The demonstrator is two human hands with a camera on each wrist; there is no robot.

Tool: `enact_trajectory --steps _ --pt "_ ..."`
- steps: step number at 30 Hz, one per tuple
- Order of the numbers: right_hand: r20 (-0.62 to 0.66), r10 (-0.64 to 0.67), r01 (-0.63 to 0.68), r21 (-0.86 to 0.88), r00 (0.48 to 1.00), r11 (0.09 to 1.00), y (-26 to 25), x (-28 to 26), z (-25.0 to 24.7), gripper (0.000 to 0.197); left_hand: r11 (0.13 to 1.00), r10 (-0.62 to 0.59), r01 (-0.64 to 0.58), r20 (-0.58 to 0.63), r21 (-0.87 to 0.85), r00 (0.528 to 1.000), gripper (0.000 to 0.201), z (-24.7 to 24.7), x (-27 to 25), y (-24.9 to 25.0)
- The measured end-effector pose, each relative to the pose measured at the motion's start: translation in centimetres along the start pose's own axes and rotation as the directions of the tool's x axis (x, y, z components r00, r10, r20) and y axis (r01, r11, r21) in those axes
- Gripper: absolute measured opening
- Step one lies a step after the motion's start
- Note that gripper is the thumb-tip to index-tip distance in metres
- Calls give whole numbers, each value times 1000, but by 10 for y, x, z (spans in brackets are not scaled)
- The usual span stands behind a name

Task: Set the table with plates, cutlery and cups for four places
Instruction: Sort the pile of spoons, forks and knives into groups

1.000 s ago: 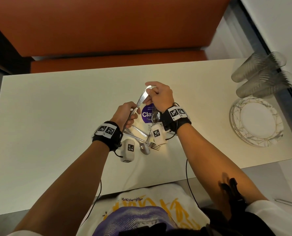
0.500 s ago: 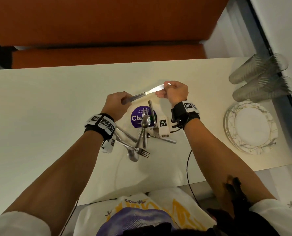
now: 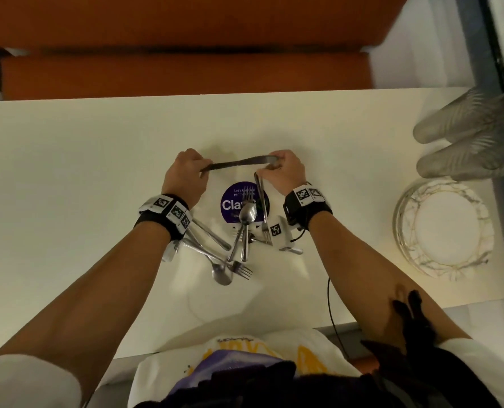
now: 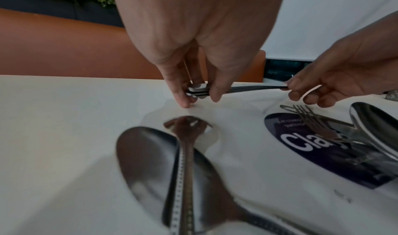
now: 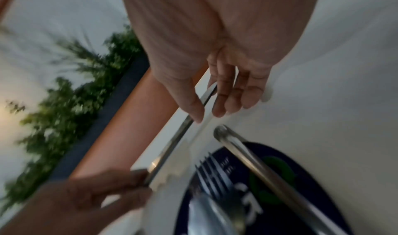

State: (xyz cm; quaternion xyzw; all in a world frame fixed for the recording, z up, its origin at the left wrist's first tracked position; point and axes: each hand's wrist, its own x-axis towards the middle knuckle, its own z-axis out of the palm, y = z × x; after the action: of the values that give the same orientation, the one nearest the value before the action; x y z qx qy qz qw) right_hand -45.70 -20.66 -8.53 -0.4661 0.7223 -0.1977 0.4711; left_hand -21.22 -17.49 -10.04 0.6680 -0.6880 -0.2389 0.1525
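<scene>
A bundle of table knives [image 3: 239, 164] hangs level just above the white table [image 3: 68, 172], beyond the cutlery pile. My left hand [image 3: 187, 175] grips the stacked handle ends [image 4: 197, 89] between thumb and fingers. My right hand [image 3: 286, 169] pinches the blade ends [image 5: 206, 95]. A loose pile of forks and spoons [image 3: 239, 240] lies between my wrists, partly on a purple round sticker [image 3: 233, 201]. In the left wrist view a spoon [image 4: 150, 162] lies close under the camera. A stack of marbled plates [image 3: 443, 228] sits at the right, with ribbed cups [image 3: 468, 134] lying on their sides behind it.
An orange bench [image 3: 186, 72] runs along the table's far edge. Bare table top spreads to the left [image 3: 53, 216]. A dark cable [image 3: 331, 304] trails from my right wrist over the near edge.
The knives have swung from steeply tilted to level and come down close to the table. My hands have drawn apart toward the two ends.
</scene>
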Motion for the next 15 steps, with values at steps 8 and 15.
enact_trajectory --steps 8,15 --pt "-18 -89 82 -249 996 965 16 -3 15 56 998 27 -27 6 57 1000 19 0 -8 3" --pt "24 -136 133 -429 990 894 34 -7 -5 24 997 54 -56 42 50 998 21 8 -15 10"
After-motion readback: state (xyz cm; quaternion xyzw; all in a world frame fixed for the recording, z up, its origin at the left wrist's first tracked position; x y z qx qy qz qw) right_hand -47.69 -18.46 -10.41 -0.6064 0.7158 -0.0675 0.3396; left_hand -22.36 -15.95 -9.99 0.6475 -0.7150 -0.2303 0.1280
